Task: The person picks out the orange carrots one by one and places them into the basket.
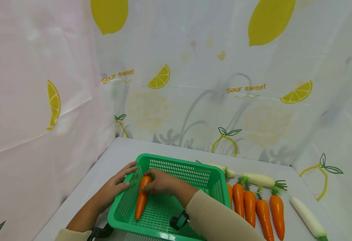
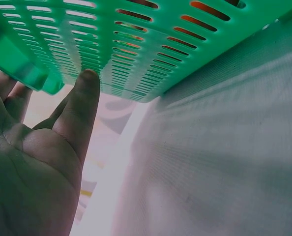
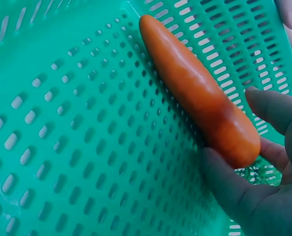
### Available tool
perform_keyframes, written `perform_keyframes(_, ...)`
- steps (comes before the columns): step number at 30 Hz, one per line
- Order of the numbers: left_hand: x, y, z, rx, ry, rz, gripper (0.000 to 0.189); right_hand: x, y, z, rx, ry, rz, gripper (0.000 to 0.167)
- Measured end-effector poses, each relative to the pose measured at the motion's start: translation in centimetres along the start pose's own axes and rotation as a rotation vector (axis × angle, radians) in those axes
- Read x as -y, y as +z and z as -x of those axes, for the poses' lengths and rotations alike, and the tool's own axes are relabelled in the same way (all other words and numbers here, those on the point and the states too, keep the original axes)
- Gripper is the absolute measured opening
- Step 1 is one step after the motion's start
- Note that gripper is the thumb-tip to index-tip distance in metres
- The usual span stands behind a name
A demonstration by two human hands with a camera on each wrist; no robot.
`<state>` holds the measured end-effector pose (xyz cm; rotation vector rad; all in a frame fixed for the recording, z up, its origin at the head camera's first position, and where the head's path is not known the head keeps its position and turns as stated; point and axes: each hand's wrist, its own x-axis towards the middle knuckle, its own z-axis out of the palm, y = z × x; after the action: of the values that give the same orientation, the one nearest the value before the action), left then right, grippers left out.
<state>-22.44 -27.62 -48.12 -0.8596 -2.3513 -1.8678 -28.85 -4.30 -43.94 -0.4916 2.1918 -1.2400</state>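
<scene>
Nearest, a beige sleeve crosses the near side of the green basket, with a dark device at the right wrist. A black strap circles the left wrist, just outside the basket's near left corner.

The carrot lies inside the basket, beside its left wall, slim tip towards the near side and thick end towards the far side. The right hand loosely grasps that thick end, thumb and fingers bent round it; in the right wrist view, one fingertip stands slightly off the carrot. The left hand rests on the basket's left rim, its fingers extended and touching the plastic.

To the right of the basket, five more carrots lie side by side on the white table, leafy tops to the far side; the leftmost is partly hidden by the basket. Right of them lies a radish, green end near. Beyond the row lie two further radishes, the left one partly behind the basket. Farthest stands a pale backdrop printed with lemons and "Sour sweet".
</scene>
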Motion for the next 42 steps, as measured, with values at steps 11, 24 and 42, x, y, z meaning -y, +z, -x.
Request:
perform_keyframes(11,0.0,0.0,0.0,-0.003,-0.02,0.013,0.051,0.5,-0.8,0.5,0.062,0.007,0.038,0.055)
perform_keyframes(24,0.2,-0.1,0.0,0.001,-0.01,-0.009,0.051,2.0,-2.4,2.2,0.139,0.0,0.206,0.055)
perform_keyframes(42,0.2,0.0,0.0,-0.003,-0.07,0.036,0.053,3.5,-6.8,6.1,0.167,-0.083,0.205,0.059)
